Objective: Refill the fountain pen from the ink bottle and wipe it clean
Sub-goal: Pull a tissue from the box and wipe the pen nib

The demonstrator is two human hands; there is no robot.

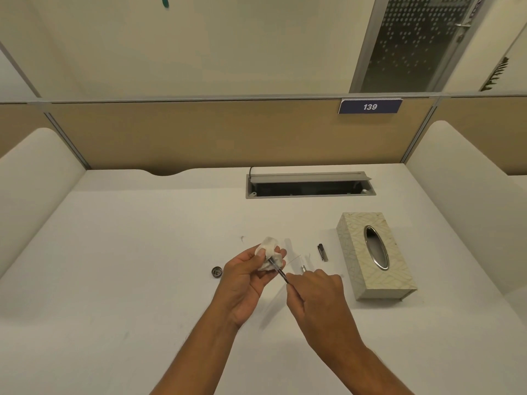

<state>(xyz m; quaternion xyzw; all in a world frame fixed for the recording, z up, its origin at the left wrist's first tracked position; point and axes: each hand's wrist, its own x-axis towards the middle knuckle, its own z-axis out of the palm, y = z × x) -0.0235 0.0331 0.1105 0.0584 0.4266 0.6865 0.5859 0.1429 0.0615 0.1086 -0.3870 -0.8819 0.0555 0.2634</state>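
Note:
My left hand (245, 276) holds a crumpled white tissue (269, 253) wrapped around the front end of the thin dark fountain pen part (279, 270). My right hand (316, 292) pinches the pen's rear end, just right of the left hand. A round dark bottle cap (217, 271) lies on the desk to the left of my left hand. A dark pen cap (322, 252) lies to the right, near the tissue box. A small clear part (303, 268) lies just beyond my right hand. The ink bottle is not in view.
A patterned tissue box (373, 256) with an oval metal opening stands at the right. An open grey cable tray (309, 186) is set into the white desk (128, 280) at the back. Beige partition walls enclose the desk.

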